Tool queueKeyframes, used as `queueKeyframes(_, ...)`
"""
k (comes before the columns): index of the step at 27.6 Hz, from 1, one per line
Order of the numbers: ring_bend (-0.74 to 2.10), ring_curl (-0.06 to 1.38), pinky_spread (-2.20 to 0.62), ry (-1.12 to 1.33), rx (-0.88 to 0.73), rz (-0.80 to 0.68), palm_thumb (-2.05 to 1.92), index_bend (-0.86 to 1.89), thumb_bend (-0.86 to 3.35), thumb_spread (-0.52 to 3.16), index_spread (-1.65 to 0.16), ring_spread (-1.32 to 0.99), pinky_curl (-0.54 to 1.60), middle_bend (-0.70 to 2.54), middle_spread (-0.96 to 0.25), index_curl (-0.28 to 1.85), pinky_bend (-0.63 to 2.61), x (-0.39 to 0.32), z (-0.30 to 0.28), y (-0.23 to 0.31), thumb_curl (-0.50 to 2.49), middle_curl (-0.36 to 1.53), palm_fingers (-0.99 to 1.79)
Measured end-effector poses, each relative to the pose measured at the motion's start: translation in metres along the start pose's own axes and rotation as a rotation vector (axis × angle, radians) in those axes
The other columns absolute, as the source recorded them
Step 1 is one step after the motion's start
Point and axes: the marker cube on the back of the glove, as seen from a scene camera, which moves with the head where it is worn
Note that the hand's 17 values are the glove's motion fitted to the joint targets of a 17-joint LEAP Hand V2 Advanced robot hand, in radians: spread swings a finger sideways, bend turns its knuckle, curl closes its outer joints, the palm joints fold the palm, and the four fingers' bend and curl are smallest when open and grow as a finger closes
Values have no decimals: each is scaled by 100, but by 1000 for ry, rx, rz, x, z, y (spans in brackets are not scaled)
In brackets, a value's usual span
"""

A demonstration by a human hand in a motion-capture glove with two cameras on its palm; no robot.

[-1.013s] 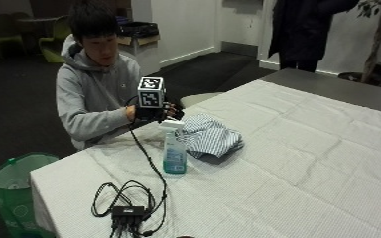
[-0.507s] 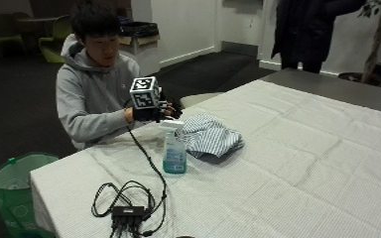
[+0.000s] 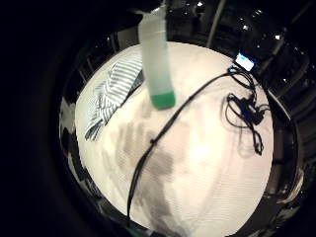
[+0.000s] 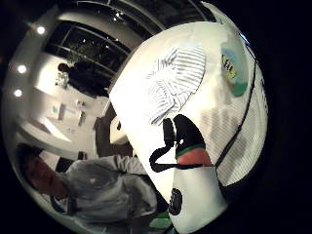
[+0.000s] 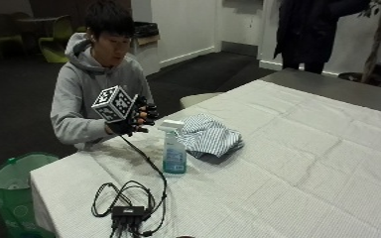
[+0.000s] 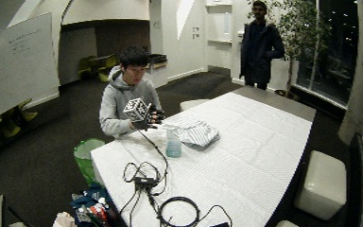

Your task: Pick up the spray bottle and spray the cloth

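White-clothed table [image 5: 322, 148], spray bottle [image 5: 173, 148] beside striped cloth [image 5: 207, 136]

Person behind the table [image 5: 322, 148]: grey hooded sweatshirt, hood down at the neck, long sleeves reaching the wrists. Short dark hair. Right hand [image 5: 136, 119] in a black glove covering all fingers. On the glove's palm side, a black strap loop and a white plastic piece.

A clear spray bottle [image 5: 173, 150] with blue liquid stood upright near the table's [image 5: 322, 148] edge, just beside a crumpled striped cloth [image 5: 208, 137].
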Motion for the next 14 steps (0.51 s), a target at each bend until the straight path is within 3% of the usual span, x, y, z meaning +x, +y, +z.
queueKeyframes(14,32,24,23,-352,200,207,73,9,-1,98,-33,5,34,27,-1,14,57,57,22,-46,37,31,-1)
